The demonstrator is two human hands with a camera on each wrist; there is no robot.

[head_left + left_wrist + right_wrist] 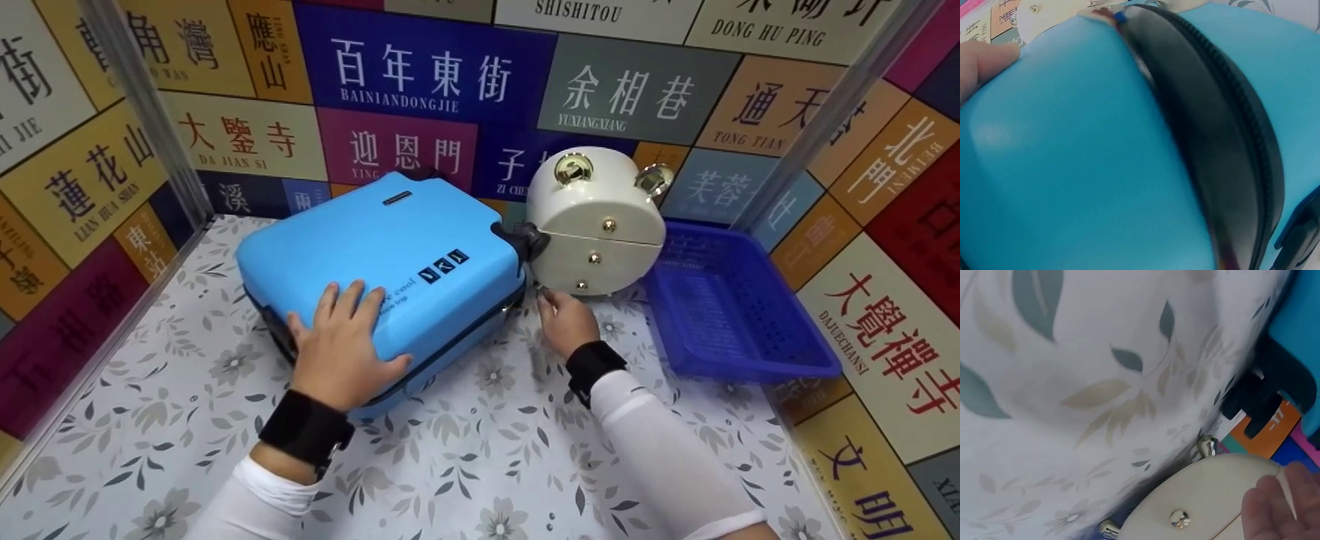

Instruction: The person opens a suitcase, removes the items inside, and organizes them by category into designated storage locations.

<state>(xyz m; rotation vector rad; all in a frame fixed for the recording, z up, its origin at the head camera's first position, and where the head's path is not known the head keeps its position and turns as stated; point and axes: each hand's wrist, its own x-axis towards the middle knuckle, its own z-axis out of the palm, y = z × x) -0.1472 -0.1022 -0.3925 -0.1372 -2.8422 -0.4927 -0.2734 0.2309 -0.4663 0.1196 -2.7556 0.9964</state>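
Observation:
A light blue hard-shell suitcase (360,232) lies flat on the floral cloth, with black wheels (531,241) at its right end. My left hand (341,345) rests spread on its lid near the front edge, the thumb toward the side. A black zipper (1241,107) curves along the side of the shell. At the suitcase's right front corner, my right hand (571,322) has thumb and forefinger pinched together on a small zipper pull, mostly hidden by the fingertips. Just beyond it stands a round cream box (600,217) with drawers, gold knobs and gold ear-like bells.
A blue plastic basket (750,360) stands right of the cream box. Walls of coloured sign panels (427,67) close off the back and both sides. White cloth with grey flowers and leaves (480,465) covers the table.

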